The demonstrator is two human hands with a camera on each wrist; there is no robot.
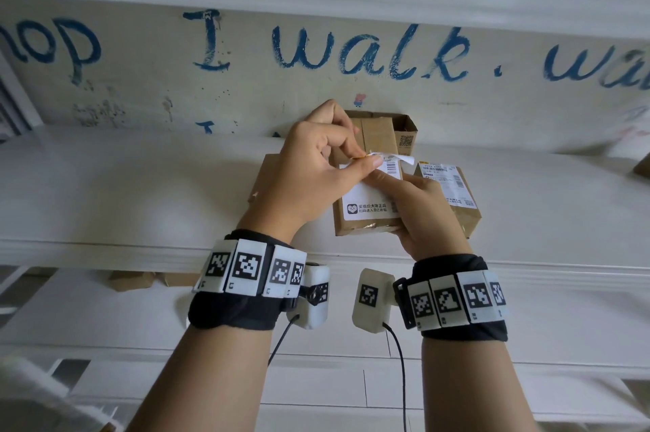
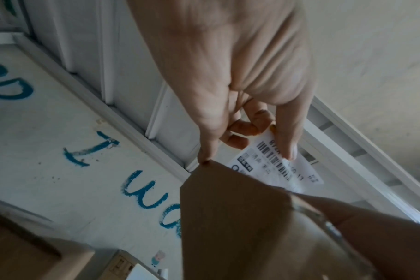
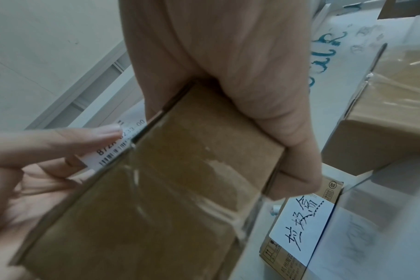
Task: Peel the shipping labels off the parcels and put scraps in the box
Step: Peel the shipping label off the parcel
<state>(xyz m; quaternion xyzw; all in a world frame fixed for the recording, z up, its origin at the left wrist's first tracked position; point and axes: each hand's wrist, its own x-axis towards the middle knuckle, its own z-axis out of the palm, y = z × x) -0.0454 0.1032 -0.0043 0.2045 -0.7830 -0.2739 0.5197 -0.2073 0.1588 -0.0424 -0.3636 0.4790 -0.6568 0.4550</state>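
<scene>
Your right hand [image 1: 422, 210] grips one taped parcel [image 1: 369, 199] from its right side, held above the white worktop [image 1: 140, 185]. Your left hand [image 1: 316, 164] pinches the parcel's shipping label [image 1: 387, 164] at its lifted top edge. Beyond your fingers [image 1: 373, 161]: one labelled parcel [image 1: 453, 192] right, one open box [image 1: 404, 131] behind.

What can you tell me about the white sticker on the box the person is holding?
The shipping label is a white paper rectangle stuck on the top face of the brown parcel. It has black barcodes, numbers and small Chinese print, with a heart logo near its bottom edge. Its far edge is curled up off the cardboard, so it is partly peeled. The left hand pinches that lifted edge, while the right hand grips the parcel from the side.
</scene>
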